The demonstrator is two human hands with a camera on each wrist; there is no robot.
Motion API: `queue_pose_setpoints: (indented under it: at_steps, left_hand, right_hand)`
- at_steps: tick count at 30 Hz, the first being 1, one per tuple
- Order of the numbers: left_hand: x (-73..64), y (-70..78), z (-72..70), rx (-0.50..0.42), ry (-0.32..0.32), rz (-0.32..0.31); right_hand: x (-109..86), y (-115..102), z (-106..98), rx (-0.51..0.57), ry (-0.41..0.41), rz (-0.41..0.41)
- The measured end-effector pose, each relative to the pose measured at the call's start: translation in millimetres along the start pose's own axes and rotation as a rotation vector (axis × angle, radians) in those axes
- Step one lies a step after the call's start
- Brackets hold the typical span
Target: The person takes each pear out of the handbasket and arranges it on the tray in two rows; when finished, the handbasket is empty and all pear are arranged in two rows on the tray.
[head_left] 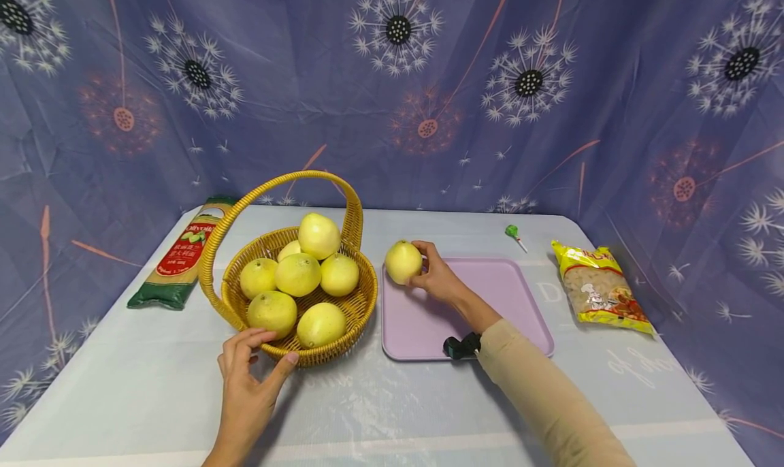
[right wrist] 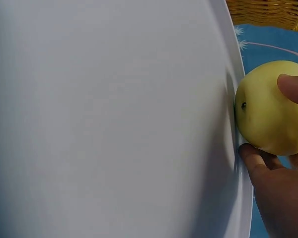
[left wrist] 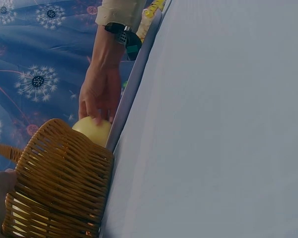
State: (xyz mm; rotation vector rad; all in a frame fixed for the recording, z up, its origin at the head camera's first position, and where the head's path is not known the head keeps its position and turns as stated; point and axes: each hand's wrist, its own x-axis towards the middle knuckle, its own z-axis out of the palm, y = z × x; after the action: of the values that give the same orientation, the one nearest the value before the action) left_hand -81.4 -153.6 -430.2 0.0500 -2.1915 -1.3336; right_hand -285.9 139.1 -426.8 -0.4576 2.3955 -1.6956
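Observation:
A yellow wicker basket (head_left: 361, 327) with a tall arched handle holds several round yellow-green fruits (head_left: 297, 274). My left hand (head_left: 248, 378) grips its near rim, thumb outside and fingertips over the edge, close to a fruit inside. Between the thumb and fingers of my right hand (head_left: 437, 276) is another round pale-yellow fruit (head_left: 403, 263), at the far left corner of a light purple tray (head_left: 465, 303). The right wrist view shows this fruit (right wrist: 268, 111) up close by the tray's raised edge, with the thumb on one side and fingers opposite.
A green and red pasta packet (head_left: 184, 252) lies left of the basket, partly behind its handle. Beyond the tray is a green lollipop (head_left: 513, 233). To the right lies a yellow bag of nuts (head_left: 603, 286). A patterned purple curtain (head_left: 294, 86) hangs along the table's back.

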Motion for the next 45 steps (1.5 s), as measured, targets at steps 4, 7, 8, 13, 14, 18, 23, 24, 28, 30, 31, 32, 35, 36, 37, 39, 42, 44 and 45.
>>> queue_pose_setpoints:
  at_steps: [4,7,8,13,14,18,23,24,28,30,31,32,35,36,37,39,42,44,45]
  left_hand:
    - [0.2,-0.6,0.1,0.002,-0.001,0.004]
    - [0.4,-0.9,0.1,0.004,-0.002,0.004]
    - [0.3,-1.0,0.1,0.005,-0.002,0.004]
    - [0.2,-0.9,0.0,0.009,-0.006,-0.003]
    - [0.3,-0.8,0.0,0.01,-0.007,-0.004]
    - [0.4,-0.5,-0.1,0.008,-0.006,0.002]
    - [0.5,-0.7,-0.1,0.005,-0.003,0.006]
    - [0.5,-0.7,0.0,0.006,-0.002,0.006]
    - [0.8,-1.0,0.0,0.009,-0.001,0.006]
    - [0.8,-0.8,-0.2,0.008,-0.002,0.007]
    - [0.7,-0.7,-0.3,0.007,-0.002,0.007]
    - [0.6,-0.6,-0.3,0.007,-0.002,0.011]
    - [0.3,0.0,-0.6,0.004,-0.001,0.011]
    - [0.3,0.1,-0.7,0.005,-0.001,0.01]
    - [0.4,0.1,-0.7,0.004,-0.001,0.009]
    - [0.5,0.1,-0.7,0.004,-0.002,0.001]
    - [0.7,-0.2,-0.4,0.007,-0.005,-0.008]
    - [0.6,-0.5,-0.2,0.007,-0.006,-0.015]
    - [0.7,-0.7,-0.1,0.006,-0.006,-0.019]
  right_hand:
    - [-1.4,0.8,-0.3,0.006,-0.005,0.004]
    - [-2.1,1.4,-0.7,0.006,-0.008,0.019]
    - [-2.4,1.4,-0.8,0.007,-0.008,0.026]
    - [-3.0,1.7,-0.6,0.011,-0.02,0.045]
    - [-3.1,1.9,-0.6,0.009,-0.024,0.044]
    - [-3.8,3.4,-0.8,-0.026,-0.03,0.049]
    - [-4.5,3.7,-1.4,-0.041,-0.02,0.057]
    - [-4.6,3.8,-1.7,-0.045,-0.016,0.057]
    - [-3.7,5.5,-2.9,-0.05,-0.001,0.062]
    - [-3.0,6.1,-3.2,-0.051,-0.003,0.057]
    - [-2.5,6.4,-3.1,-0.045,-0.003,0.058]
    - [-2.3,6.6,-3.1,-0.041,-0.004,0.056]
    - [-1.8,6.9,-2.6,-0.028,-0.01,0.052]
    - [-1.6,7.0,-2.3,-0.021,-0.012,0.05]
    - [-1.4,7.2,-1.9,-0.015,-0.013,0.055]
    - [-1.1,7.4,-1.3,-0.016,-0.022,0.046]
    - [-0.1,7.7,-0.2,-0.019,-0.028,0.034]
    - [1.1,7.8,0.2,-0.019,-0.028,0.028]
    - [1.6,7.6,0.3,-0.015,-0.028,0.027]
